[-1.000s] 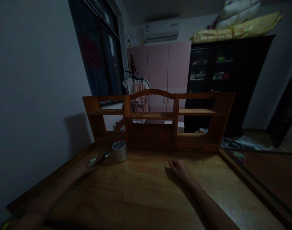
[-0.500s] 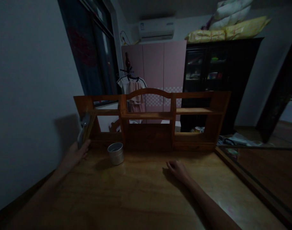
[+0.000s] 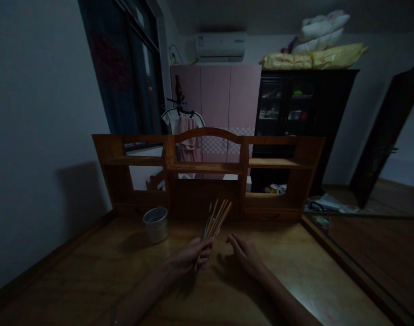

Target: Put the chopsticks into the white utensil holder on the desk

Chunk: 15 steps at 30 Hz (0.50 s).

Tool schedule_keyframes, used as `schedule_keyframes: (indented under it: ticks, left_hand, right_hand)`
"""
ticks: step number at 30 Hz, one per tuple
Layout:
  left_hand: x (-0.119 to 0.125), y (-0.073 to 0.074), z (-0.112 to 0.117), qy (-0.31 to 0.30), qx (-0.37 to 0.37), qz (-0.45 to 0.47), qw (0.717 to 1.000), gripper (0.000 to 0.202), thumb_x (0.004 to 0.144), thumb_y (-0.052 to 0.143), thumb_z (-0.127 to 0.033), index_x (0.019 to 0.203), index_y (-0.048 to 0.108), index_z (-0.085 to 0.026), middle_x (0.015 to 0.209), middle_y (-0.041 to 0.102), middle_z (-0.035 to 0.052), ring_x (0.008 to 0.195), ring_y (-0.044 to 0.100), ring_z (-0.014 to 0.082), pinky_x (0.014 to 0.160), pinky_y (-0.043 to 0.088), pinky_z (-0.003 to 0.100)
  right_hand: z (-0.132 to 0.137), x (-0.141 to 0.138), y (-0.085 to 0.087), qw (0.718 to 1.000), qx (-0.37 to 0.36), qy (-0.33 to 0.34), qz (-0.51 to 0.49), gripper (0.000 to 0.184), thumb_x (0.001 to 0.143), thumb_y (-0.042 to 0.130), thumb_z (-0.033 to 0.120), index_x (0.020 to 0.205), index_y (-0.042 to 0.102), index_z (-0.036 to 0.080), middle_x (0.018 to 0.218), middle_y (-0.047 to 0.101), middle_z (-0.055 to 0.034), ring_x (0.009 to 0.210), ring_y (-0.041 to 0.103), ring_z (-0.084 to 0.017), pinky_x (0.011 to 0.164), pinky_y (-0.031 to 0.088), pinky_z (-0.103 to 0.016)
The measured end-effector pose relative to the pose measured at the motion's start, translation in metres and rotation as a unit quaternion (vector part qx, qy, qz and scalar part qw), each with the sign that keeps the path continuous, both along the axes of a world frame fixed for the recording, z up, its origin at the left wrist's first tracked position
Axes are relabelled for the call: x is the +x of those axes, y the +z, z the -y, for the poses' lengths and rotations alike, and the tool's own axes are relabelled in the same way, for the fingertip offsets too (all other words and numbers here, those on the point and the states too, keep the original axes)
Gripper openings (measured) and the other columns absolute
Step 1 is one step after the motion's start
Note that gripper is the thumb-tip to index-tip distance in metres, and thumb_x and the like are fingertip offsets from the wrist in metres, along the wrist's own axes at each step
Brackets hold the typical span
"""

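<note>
My left hand (image 3: 192,258) is closed round a bundle of wooden chopsticks and metal utensils (image 3: 215,218), which fan upward and to the right above the wooden desk (image 3: 91,276). My right hand (image 3: 245,252) hovers just right of it, a little above the desk, fingers loosely stretched toward the bundle and holding nothing. A small metal cup (image 3: 155,224) stands upright on the desk to the left of both hands, with nothing showing above its rim.
A low wooden shelf unit (image 3: 207,172) runs along the back of the desk. A raised wooden edge (image 3: 345,262) borders the desk on the right. Behind are a pink wardrobe (image 3: 215,99), a dark cabinet (image 3: 305,113), a window and hanging clothes.
My left hand has swung from the far left by the shelf end to the middle of the desk with the utensil bundle. My right hand has lifted slightly and turned toward it.
</note>
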<state>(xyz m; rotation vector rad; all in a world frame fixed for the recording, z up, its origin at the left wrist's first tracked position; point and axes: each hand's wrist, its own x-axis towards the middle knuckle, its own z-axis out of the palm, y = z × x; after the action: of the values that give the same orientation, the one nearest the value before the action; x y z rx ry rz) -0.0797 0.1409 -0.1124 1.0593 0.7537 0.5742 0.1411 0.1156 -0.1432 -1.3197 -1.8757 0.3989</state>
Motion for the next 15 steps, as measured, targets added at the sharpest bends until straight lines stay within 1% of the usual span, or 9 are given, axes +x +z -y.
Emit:
schedule_keyframes:
  ticks: [4, 8, 11, 13, 15]
  left_hand:
    - [0.004, -0.022, -0.006, -0.036, -0.021, 0.020, 0.999, 0.042, 0.074, 0.069, -0.059, 0.081, 0.051, -0.021, 0.049, 0.036, -0.0137, 0.036, 0.028, 0.0035, 0.041, 0.034, 0.018]
    - [0.004, -0.038, -0.002, -0.062, -0.017, 0.037, 0.997, 0.038, 0.080, 0.064, -0.056, 0.084, 0.051, -0.021, 0.049, 0.037, -0.0133, 0.036, 0.031, 0.0044, 0.042, 0.042, 0.020]
    - [0.004, -0.042, 0.000, -0.073, -0.007, 0.060, 0.995, 0.032, 0.086, 0.060, -0.051, 0.086, 0.053, -0.020, 0.050, 0.037, -0.0125, 0.038, 0.033, 0.0046, 0.045, 0.047, 0.022]
    - [0.004, -0.042, 0.001, -0.079, -0.003, 0.077, 0.994, 0.030, 0.087, 0.060, -0.047, 0.086, 0.055, -0.018, 0.050, 0.038, -0.0118, 0.039, 0.034, 0.0045, 0.049, 0.048, 0.021]
    - [0.004, -0.041, 0.001, -0.086, -0.004, 0.088, 0.992, 0.028, 0.087, 0.061, -0.045, 0.088, 0.056, -0.018, 0.051, 0.041, -0.0109, 0.041, 0.038, 0.0046, 0.053, 0.048, 0.022]
  right_hand:
    - [0.006, -0.012, 0.001, 1.000, -0.002, 0.021, -0.004, 0.041, 0.103, 0.030, 0.044, 0.094, 0.063, 0.022, 0.082, 0.070, -0.0037, 0.074, 0.065, -0.018, 0.068, 0.044, -0.024]
    - [0.011, -0.019, -0.001, 0.998, -0.016, 0.063, 0.012, 0.036, 0.103, 0.031, 0.041, 0.097, 0.061, 0.022, 0.076, 0.068, -0.0025, 0.068, 0.065, -0.017, 0.063, 0.043, -0.024]
    - [0.013, -0.019, 0.001, 0.996, -0.021, 0.078, 0.025, 0.029, 0.102, 0.036, 0.039, 0.100, 0.058, 0.021, 0.080, 0.069, -0.0030, 0.069, 0.065, -0.017, 0.063, 0.041, -0.025]
    - [0.014, -0.018, 0.003, 0.995, -0.022, 0.085, 0.039, 0.026, 0.102, 0.036, 0.038, 0.103, 0.056, 0.022, 0.082, 0.069, -0.0032, 0.071, 0.065, -0.017, 0.064, 0.041, -0.025]
    - [0.015, -0.018, 0.004, 0.994, -0.023, 0.089, 0.056, 0.025, 0.103, 0.035, 0.038, 0.103, 0.055, 0.022, 0.081, 0.069, -0.0028, 0.070, 0.065, -0.017, 0.063, 0.041, -0.025]
